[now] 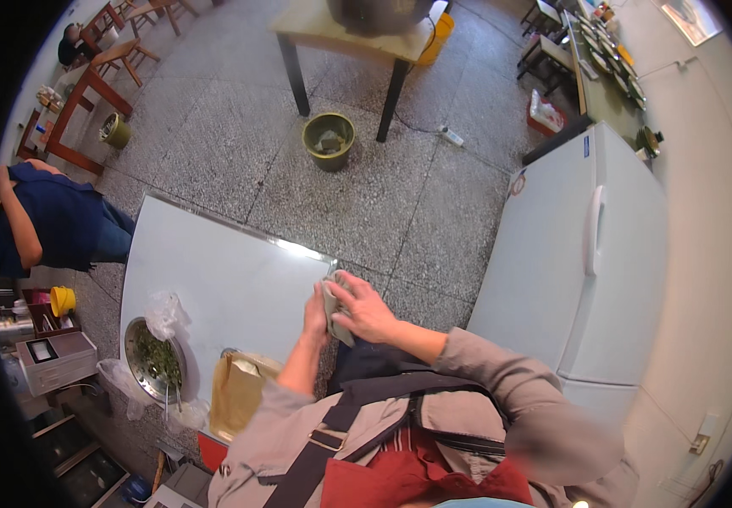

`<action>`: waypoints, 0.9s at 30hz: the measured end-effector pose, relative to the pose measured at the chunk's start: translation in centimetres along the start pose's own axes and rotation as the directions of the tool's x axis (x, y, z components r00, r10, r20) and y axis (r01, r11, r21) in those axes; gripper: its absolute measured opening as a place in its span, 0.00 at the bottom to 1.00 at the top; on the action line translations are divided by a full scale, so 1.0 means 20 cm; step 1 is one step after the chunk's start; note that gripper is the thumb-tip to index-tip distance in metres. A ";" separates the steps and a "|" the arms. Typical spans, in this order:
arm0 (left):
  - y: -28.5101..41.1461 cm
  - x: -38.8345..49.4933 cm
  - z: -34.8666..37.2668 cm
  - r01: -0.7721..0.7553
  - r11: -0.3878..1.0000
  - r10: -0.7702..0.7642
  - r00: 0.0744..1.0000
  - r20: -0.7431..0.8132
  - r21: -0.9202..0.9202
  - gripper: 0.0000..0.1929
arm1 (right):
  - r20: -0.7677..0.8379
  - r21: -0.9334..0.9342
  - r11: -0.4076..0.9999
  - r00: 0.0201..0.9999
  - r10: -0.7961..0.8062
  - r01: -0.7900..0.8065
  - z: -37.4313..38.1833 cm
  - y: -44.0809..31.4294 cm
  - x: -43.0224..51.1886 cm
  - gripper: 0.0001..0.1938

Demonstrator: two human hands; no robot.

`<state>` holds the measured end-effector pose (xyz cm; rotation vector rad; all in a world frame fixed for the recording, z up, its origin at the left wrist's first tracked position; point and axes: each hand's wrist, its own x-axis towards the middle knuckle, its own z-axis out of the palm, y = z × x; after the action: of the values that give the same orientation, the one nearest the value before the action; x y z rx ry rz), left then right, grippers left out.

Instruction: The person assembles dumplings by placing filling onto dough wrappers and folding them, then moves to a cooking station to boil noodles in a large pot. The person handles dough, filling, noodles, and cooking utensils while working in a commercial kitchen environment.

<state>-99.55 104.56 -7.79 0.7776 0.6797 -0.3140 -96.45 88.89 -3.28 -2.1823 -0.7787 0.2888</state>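
Both my hands meet around a folded grey-beige cloth (344, 334) just off the near right corner of a white-topped table (220, 279). My left hand (316, 315) holds it from the left side, thumb upward. My right hand (367, 314) lies over its right side with bent, slightly spread fingers. Part of the cloth is hidden by the fingers. Left of my hands, a steel bowl (179, 357) of chopped leafy greens (157, 357) stands on the table, with utensil handles at its near rim. A container lined with a tan bag (229, 397) sits nearer to me.
A white refrigerator (544, 254) stands to my right. Ahead on the floor are a bucket (330, 159), a power strip (451, 136) with its cord, and a wooden table (353, 41) bearing a large pot (375, 16). A person in blue (61, 219) stands beyond the table's left end.
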 end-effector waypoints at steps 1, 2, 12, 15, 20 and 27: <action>-0.01 -0.05 0.06 0.005 0.957 0.037 0.990 0.137 -0.291 0.25 | 0.017 -0.143 0.988 0.998 -0.064 0.066 0.00 -0.02 0.08 0.32; 0.02 -0.08 0.06 -0.003 0.956 0.015 0.999 0.040 -0.294 0.25 | 0.174 -0.040 0.998 0.984 -0.034 0.042 -0.01 -0.02 0.16 0.32; 0.19 0.13 -0.60 0.574 0.075 0.485 0.694 -0.532 0.816 0.32 | 0.322 0.166 0.970 0.920 -0.225 0.179 -0.71 0.71 0.45 0.22; 0.31 0.23 -0.49 0.792 0.052 0.291 0.571 -0.768 0.609 0.45 | 0.145 0.060 0.984 0.977 0.157 -0.167 -1.38 1.23 0.46 0.19; 0.55 0.59 -0.03 0.785 0.103 0.430 0.519 -0.739 0.611 0.34 | -0.187 -0.011 0.844 0.831 0.524 -0.536 -2.35 1.95 0.32 0.18; 0.65 1.94 1.33 0.054 -0.071 0.129 0.991 -0.044 0.996 0.24 | -0.061 0.227 0.849 0.863 0.502 -0.478 -2.84 2.42 0.74 0.22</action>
<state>-52.37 93.26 -12.96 2.3857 0.4088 -0.7745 -38.82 39.23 -0.72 -2.1463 -0.0992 0.4692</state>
